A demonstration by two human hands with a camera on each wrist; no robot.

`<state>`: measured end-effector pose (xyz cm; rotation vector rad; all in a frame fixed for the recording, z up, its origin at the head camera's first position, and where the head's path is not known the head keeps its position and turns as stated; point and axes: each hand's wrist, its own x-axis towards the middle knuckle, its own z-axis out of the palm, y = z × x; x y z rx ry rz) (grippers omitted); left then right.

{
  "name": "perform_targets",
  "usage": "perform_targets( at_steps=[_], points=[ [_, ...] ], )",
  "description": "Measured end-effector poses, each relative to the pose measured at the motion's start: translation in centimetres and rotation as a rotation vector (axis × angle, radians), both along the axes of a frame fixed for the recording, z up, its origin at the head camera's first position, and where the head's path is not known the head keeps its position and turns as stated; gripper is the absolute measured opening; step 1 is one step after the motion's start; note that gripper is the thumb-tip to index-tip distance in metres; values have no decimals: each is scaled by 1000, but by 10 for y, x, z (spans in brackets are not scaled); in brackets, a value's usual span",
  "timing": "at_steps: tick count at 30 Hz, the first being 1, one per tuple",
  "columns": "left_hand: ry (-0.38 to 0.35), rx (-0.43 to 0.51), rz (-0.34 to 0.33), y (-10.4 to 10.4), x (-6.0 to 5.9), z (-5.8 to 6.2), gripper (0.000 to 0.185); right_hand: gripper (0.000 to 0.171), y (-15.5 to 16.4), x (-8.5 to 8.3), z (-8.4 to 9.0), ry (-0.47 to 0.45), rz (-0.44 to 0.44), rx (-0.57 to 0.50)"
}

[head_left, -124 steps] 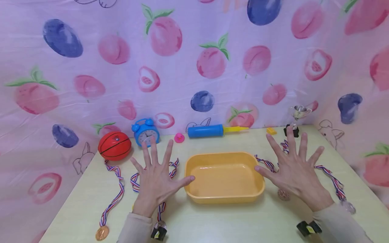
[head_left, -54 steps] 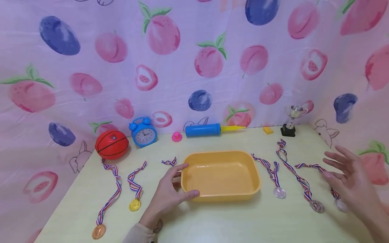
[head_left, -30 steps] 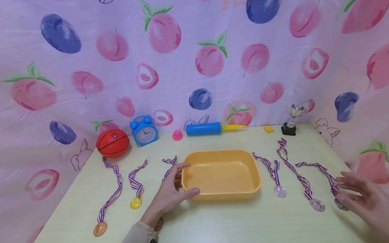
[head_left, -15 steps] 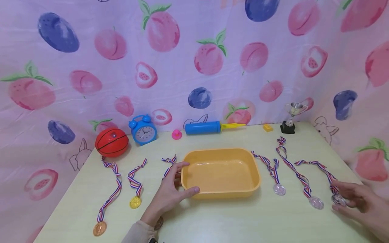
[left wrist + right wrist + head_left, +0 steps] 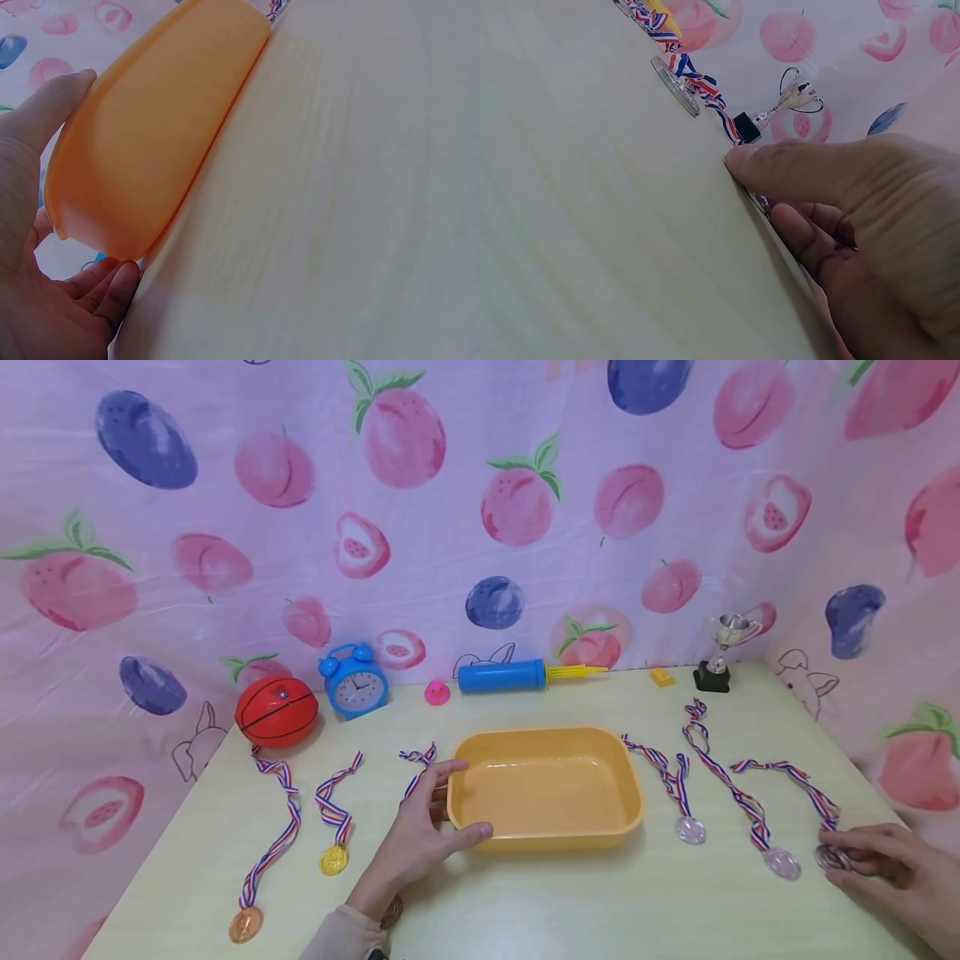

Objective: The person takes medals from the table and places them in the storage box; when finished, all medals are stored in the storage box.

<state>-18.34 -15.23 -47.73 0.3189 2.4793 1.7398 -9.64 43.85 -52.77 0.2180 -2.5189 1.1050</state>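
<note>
My left hand [image 5: 423, 831] grips the left end of a yellow plastic basin [image 5: 547, 843], thumb over its front rim and fingers round the left side. In the left wrist view the fingertips [image 5: 124, 281] sit low against the basin's end wall. On the far right of the table, my right hand [image 5: 892, 868] pinches a silver medal [image 5: 831, 858] by its edge, with fingers and thumb curled. Its striped ribbon [image 5: 806, 789] trails away over the tabletop. The right wrist view shows the thumb [image 5: 795, 172] close to the tabletop, with most of that medal hidden behind it.
Two more silver medals [image 5: 783, 863] lie right of the basin. Left of it lie a gold medal [image 5: 333, 860], a bronze medal [image 5: 246, 925] and a partly covered one [image 5: 392, 912]. Behind stand a ball [image 5: 277, 712], alarm clock [image 5: 356, 685], pump [image 5: 502, 676] and trophy [image 5: 720, 652].
From spread over the table, my left hand came to the basin and stayed there. My right hand moved right, then down onto the silver medal, which has shifted slightly left.
</note>
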Motion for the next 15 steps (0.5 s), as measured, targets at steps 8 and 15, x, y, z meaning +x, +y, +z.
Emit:
perform_targets(
  at_steps=[8, 15],
  points=[
    [-1, -3, 1, 0, 0, 1, 83, 43, -6, 1, 12, -117, -122, 75],
    [-1, -5, 1, -1, 0, 1, 83, 36, -8, 2, 13, -128, -130, 31]
  ],
)
